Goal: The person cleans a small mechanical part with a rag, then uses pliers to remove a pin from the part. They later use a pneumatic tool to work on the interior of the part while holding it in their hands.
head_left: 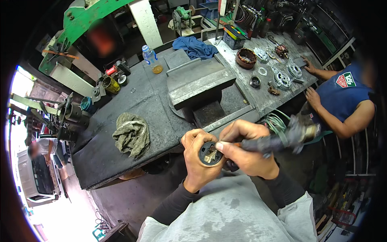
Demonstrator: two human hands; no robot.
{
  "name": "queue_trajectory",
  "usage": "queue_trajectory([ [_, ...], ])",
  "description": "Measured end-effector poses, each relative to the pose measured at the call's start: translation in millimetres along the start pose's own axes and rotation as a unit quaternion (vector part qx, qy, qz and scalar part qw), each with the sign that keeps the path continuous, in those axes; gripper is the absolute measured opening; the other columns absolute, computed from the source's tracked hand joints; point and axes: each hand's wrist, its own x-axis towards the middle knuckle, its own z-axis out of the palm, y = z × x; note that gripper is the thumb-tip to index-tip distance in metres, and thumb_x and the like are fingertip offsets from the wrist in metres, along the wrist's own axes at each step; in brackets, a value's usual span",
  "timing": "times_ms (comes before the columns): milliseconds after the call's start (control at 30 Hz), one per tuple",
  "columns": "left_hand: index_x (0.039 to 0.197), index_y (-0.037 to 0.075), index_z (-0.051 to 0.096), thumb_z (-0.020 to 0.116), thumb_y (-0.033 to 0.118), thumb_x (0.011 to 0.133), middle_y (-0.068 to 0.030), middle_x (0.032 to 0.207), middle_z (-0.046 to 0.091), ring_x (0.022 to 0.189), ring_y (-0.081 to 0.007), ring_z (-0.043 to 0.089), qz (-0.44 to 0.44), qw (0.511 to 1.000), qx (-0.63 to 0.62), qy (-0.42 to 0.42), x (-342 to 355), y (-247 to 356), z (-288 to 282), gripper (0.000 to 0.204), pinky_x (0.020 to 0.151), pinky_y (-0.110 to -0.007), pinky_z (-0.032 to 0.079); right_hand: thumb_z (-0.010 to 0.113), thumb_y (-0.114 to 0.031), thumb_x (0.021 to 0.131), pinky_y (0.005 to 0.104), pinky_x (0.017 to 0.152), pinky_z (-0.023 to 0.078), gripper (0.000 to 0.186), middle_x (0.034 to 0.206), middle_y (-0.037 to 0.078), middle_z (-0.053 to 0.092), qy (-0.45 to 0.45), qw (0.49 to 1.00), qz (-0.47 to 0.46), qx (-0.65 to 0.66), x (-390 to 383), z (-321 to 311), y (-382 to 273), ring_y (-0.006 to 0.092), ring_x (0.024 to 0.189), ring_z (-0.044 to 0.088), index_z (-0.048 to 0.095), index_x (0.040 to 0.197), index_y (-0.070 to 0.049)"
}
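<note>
My left hand (198, 171) is wrapped round a small black round housing (204, 150), its open end turned up. Pale and brassy parts show inside the housing. My right hand (252, 159) grips a long dark tool (264, 145), blurred by motion, its kind unclear. The tool's thin front end, pinched between thumb and finger, reaches to the housing's rim. Both hands are together in front of my body, just off the bench edge. A large bench vise (201, 86) stands beyond them.
A crumpled rag (131, 135) lies on the dark workbench (117, 107) at left, with a plastic bottle (151, 58) farther back. At right, a side table bears a copper-wound ring (246, 58) and metal housings (281, 80). A co-worker (342, 94) sits beside it. Coiled cable (277, 122) hangs near my right hand.
</note>
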Motion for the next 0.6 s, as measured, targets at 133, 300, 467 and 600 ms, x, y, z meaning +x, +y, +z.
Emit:
queue_trajectory([
  [133, 0.094, 0.009, 0.067, 0.086, 0.017, 0.067, -0.0102, 0.099, 0.061, 0.103, -0.0302, 0.055, 0.007, 1.000, 0.002, -0.001, 4.1, -6.5, -1.2, 0.034, 0.094, -0.042, 0.041, 0.079, 0.000, 0.086, 0.0302, 0.069, 0.057, 0.016, 0.087, 0.014, 0.074, -0.056, 0.994, -0.069, -0.062, 1.5, 0.7, 1.1, 0.0151, 0.077, 0.070, 0.064, 0.082, 0.001],
  [300, 0.095, 0.009, 0.067, 0.088, 0.021, 0.066, -0.0103, 0.100, 0.061, 0.104, -0.0301, 0.055, 0.019, 0.999, -0.029, 0.009, 3.3, -6.3, -0.6, 0.037, 0.095, -0.043, 0.041, 0.079, 0.000, 0.087, 0.0290, 0.067, 0.056, 0.015, 0.087, 0.014, 0.074, -0.056, 0.996, -0.062, -0.042, 0.3, 2.3, 3.6, 0.0152, 0.076, 0.071, 0.064, 0.083, 0.001],
  [467, 0.093, 0.009, 0.066, 0.088, 0.021, 0.066, -0.0080, 0.096, 0.061, 0.101, -0.0289, 0.056, 0.018, 1.000, -0.009, 0.011, 4.8, -3.9, 0.3, 0.037, 0.094, -0.042, 0.039, 0.078, 0.001, 0.086, 0.0284, 0.066, 0.055, 0.015, 0.086, 0.013, 0.074, -0.041, 0.995, -0.062, -0.062, 0.6, 3.7, 3.4, 0.0142, 0.073, 0.069, 0.063, 0.083, 0.001],
  [600, 0.092, 0.009, 0.066, 0.088, 0.020, 0.067, -0.0076, 0.094, 0.061, 0.099, -0.0283, 0.056, 0.009, 1.000, -0.005, 0.014, 5.5, -4.1, 1.7, 0.035, 0.092, -0.042, 0.039, 0.079, 0.001, 0.085, 0.0296, 0.069, 0.055, 0.016, 0.086, 0.012, 0.073, -0.001, 0.997, -0.037, -0.071, 0.7, 3.4, 0.4, 0.0135, 0.075, 0.068, 0.063, 0.084, 0.001],
])
